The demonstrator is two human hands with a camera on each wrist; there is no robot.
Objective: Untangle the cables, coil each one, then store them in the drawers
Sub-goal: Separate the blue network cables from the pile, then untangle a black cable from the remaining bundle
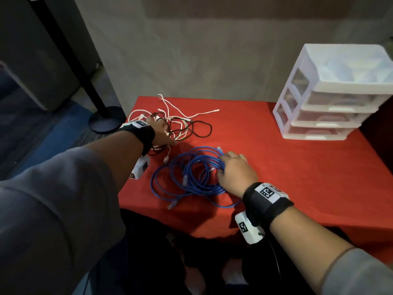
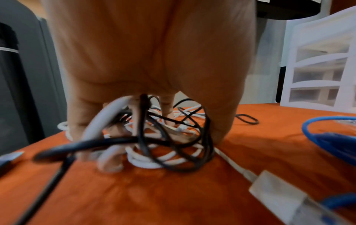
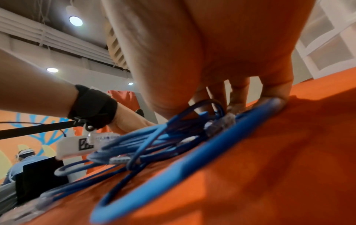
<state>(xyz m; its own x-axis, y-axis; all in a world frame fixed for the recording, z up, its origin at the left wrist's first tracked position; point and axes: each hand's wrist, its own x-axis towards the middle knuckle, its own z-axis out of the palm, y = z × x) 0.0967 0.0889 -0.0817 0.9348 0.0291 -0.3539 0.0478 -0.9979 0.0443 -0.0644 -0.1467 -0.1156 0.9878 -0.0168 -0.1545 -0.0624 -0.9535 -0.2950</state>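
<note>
Hands work two separate heaps of cable on a red-covered table [image 1: 297, 167]. At centre left of the head view, the left hand [image 1: 162, 133] is pressed down into a tangle of white and black cables [image 1: 182, 126], which lies near the table's far left corner; the left wrist view shows fingers [image 2: 167, 106] pushed in among the strands, curled around some of them — a white loop and several black loops cross in front of the palm. At lower centre, the right hand [image 1: 236, 173] grips the right-hand edge of the blue cables [image 1: 191, 175], a loose bundle of rings lying flat on the cloth just below and to the right of the tangle; the right wrist view shows fingertips [image 3: 273, 99] pinning blue strands against the cloth, with clear plug ends [image 3: 221, 121] among them. The two heaps lie close together, and whether any strands touch cannot be told. A white plastic drawer unit [image 1: 331, 92] stands at the upper right of the frame, well apart from both hands — its clear drawers all pushed in. Both wrists carry black straps with white camera housings.
</note>
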